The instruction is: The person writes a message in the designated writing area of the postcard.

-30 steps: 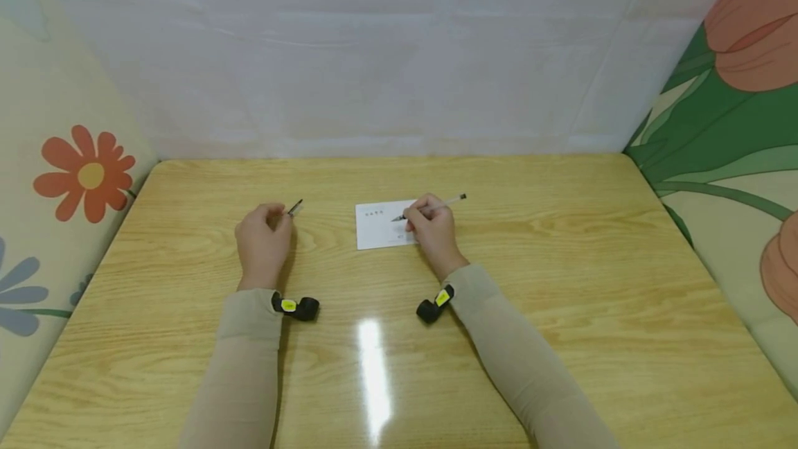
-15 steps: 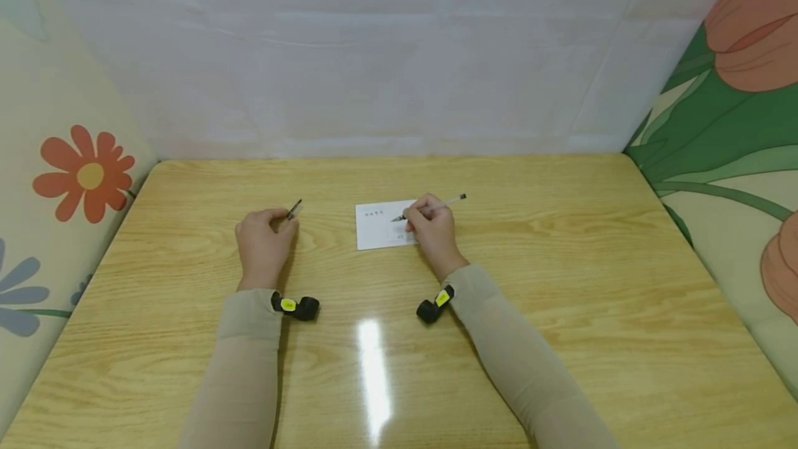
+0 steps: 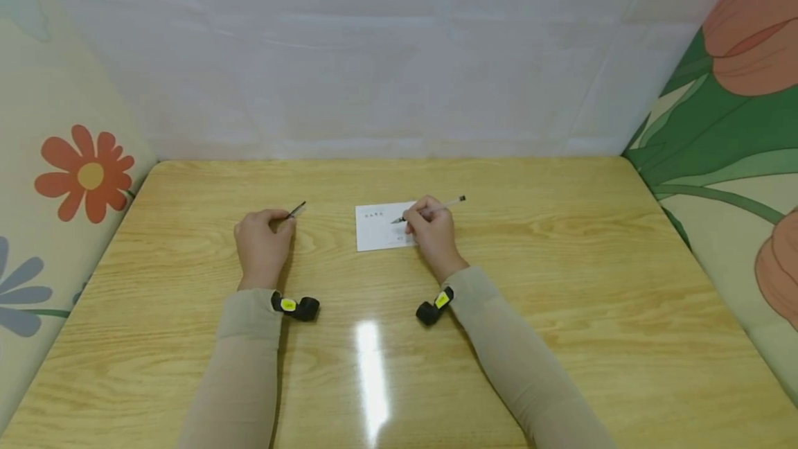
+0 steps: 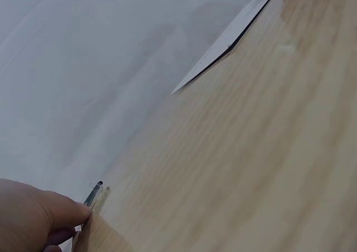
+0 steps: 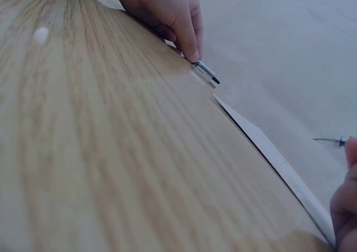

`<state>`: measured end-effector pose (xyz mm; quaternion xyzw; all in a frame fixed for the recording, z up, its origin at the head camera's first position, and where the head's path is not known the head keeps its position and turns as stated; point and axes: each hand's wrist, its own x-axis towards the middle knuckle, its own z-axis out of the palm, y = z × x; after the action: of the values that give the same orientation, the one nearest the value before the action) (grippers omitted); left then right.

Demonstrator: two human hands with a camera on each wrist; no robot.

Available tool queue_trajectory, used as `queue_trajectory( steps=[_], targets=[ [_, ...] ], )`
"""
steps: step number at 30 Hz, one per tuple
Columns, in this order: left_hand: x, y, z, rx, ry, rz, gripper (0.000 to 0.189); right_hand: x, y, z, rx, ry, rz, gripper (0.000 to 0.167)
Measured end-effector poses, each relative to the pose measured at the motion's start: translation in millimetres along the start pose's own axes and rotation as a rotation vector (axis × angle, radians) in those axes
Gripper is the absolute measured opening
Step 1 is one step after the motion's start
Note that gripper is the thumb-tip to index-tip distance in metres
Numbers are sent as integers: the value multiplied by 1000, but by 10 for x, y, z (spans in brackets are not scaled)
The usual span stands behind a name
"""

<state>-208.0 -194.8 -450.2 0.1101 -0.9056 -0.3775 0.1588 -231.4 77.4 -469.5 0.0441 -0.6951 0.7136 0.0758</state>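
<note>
My right hand (image 3: 434, 234) grips a clear-barrelled pen (image 3: 450, 204) with a black end, its tip pointing left over a white card (image 3: 370, 234). The tip stands clear of the surface in the right wrist view. Small marks run along the card's upper left, and that hand covers its right end. To the left, my left hand (image 3: 264, 244) pinches a small clear pen cap (image 3: 298, 209) with a dark clip between thumb and forefinger. In the left wrist view the cap (image 4: 93, 194) is low over the table, its near end hidden by the fingers.
Both forearms lie over a glossy wood-grain table (image 3: 337, 366), each wrist wearing a black camera (image 3: 305, 309). A white cloth (image 3: 386, 75) hangs behind the back edge. Flower-patterned panels (image 3: 87, 175) stand at both sides. Bare wood separates the cap from the card.
The left thumb has shifted against the cap, and the cap has tipped to a flatter slant with its end pointing more to the right. The right hand, pen and card have hardly moved.
</note>
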Motion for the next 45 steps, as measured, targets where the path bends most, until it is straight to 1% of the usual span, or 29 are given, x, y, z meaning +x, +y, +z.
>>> queue_trajectory(
  steps=[7,10,18,23,27,34,37,45],
  targets=[
    [-2,-13,14,11,17,19,21,-5,18,-5,6,-5,-10,17],
    [-7,-16,19,10,15,21,21,-8,28,-6,6,-6,-18,18],
    [-9,-36,38,11,18,48,21,-11,30,-7,13,-3,-12,17],
    [3,-49,56,6,14,47,24,-9,27,-12,20,-9,-7,17],
    [8,-34,62,-12,7,56,25,-8,22,-13,21,-12,-5,17],
    [-9,15,47,-55,-37,87,27,3,10,-10,8,-12,1,16],
    [-14,34,45,-83,-27,98,28,10,10,-8,2,-13,3,16],
    [-3,48,80,-201,8,103,31,12,14,-16,12,-24,-6,16]
  ],
)
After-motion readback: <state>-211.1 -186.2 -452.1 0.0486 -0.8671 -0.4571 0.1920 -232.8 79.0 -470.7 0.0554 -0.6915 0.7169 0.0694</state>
